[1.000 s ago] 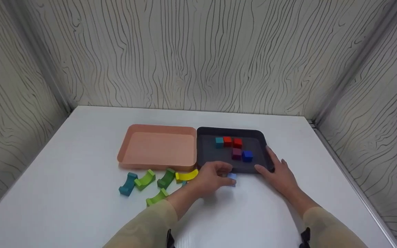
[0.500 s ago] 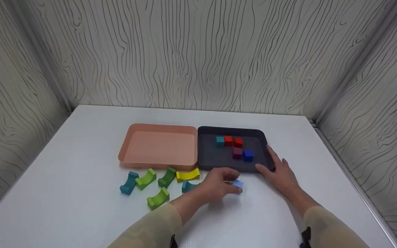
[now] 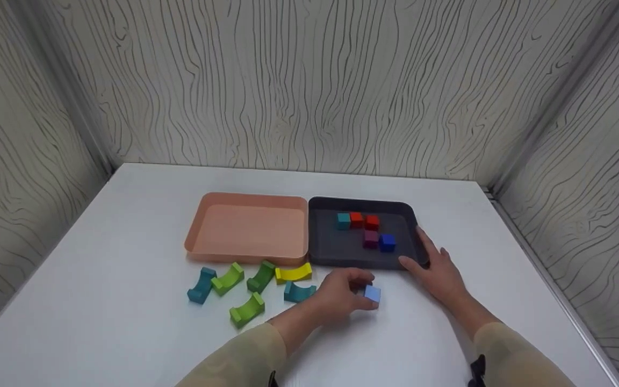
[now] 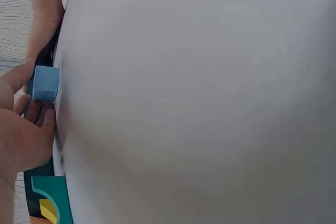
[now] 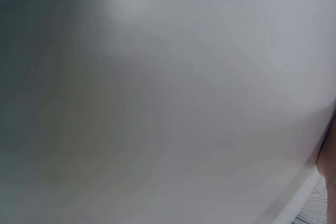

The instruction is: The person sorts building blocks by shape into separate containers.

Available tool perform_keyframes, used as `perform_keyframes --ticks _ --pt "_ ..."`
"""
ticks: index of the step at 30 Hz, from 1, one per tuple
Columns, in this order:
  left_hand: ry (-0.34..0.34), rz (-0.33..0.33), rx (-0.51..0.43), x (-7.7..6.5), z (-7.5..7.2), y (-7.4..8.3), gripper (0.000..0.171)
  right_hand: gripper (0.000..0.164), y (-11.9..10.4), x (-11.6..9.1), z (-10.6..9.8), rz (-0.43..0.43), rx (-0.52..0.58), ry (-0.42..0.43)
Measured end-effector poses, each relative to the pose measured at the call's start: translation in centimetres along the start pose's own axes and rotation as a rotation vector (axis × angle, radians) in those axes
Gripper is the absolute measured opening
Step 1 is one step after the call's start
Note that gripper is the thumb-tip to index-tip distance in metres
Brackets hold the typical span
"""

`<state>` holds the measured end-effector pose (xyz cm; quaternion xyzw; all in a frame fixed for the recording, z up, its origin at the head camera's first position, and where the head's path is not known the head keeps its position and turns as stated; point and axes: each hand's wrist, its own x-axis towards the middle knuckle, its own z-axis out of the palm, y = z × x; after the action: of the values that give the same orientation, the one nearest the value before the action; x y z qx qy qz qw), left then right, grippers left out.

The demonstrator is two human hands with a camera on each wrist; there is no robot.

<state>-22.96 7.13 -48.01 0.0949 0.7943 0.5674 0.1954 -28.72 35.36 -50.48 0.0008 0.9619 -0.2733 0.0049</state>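
Observation:
My left hand [image 3: 342,295] is in front of the dark tray [image 3: 336,258], thumb and fingers around a light blue cube [image 3: 372,294]. In the left wrist view the same cube [image 4: 46,82] sits between the thumb and the fingertips, close over the white table. My right hand [image 3: 441,277] rests at the tray's front right corner, thumb at the front rim and straight fingers along the right wall. Inside the tray lie a teal cube [image 3: 344,221], two red cubes [image 3: 372,222], a maroon cube [image 3: 371,239] and a blue cube [image 3: 387,243].
A pink tray [image 3: 253,257] stands against the dark tray's left side, with nothing in it. Several arched blocks lie in front of it, among them a yellow one [image 3: 293,274], a dark green one [image 3: 261,277] and a teal one [image 3: 299,293] beside my left wrist.
My left hand and the light blue cube have shifted toward me and slightly right, away from the dark tray's front edge. The right hand keeps its place at the tray corner.

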Motion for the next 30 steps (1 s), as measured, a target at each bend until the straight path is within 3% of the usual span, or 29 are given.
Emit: perform_keyframes --ticks 30 --pt "0.015 0.022 0.002 -0.01 0.21 -0.96 0.038 0.097 -0.17 -0.15 -0.10 -0.014 -0.015 0.017"
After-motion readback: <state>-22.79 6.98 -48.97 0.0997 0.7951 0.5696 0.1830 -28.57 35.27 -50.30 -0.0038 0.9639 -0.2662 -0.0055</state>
